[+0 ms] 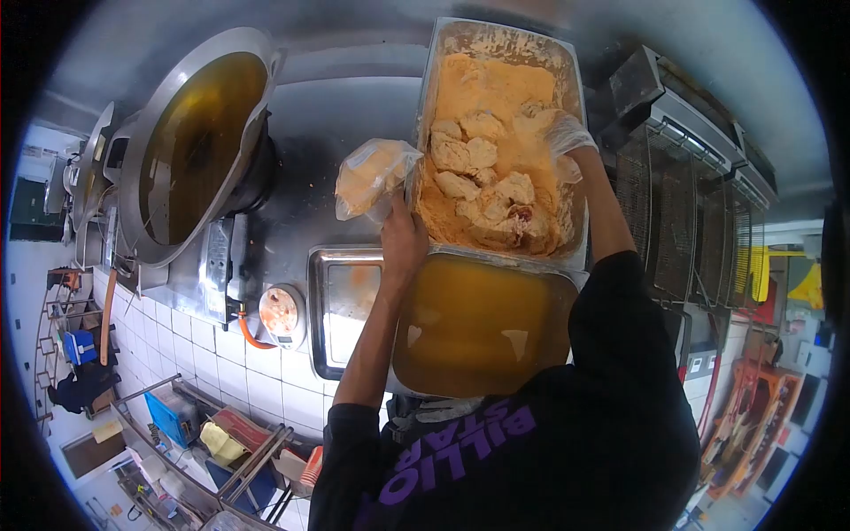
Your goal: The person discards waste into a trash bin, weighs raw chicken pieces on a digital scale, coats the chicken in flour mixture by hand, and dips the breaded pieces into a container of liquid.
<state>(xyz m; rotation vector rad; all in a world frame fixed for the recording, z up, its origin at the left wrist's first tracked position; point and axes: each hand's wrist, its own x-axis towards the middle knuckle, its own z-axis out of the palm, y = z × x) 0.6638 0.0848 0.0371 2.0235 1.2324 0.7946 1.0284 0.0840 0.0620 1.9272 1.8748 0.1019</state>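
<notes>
My left hand (pixel 404 237) is closed around the lower end of a clear plastic bag (pixel 376 177) with orange breading flour in it. It is held up beside the left wall of a deep metal tray (pixel 421 133). Inside that tray lie loose orange flour (pixel 505 81) and several flour-coated meat pieces (pixel 469 155), which look like chicken. My right hand (pixel 569 140), covered in clear plastic, reaches over the tray's right wall into the flour. Its fingertips are blurred and dusted near a coated piece (pixel 534 108), so their grip does not show.
A large pan of oil (pixel 199 133) stands at the left. Closer to me are a tray of yellowish liquid (pixel 482 310), a shallow metal tray (pixel 341 332) and a small round scale (pixel 282 314). Wire fryer baskets (pixel 668 203) stand at the right.
</notes>
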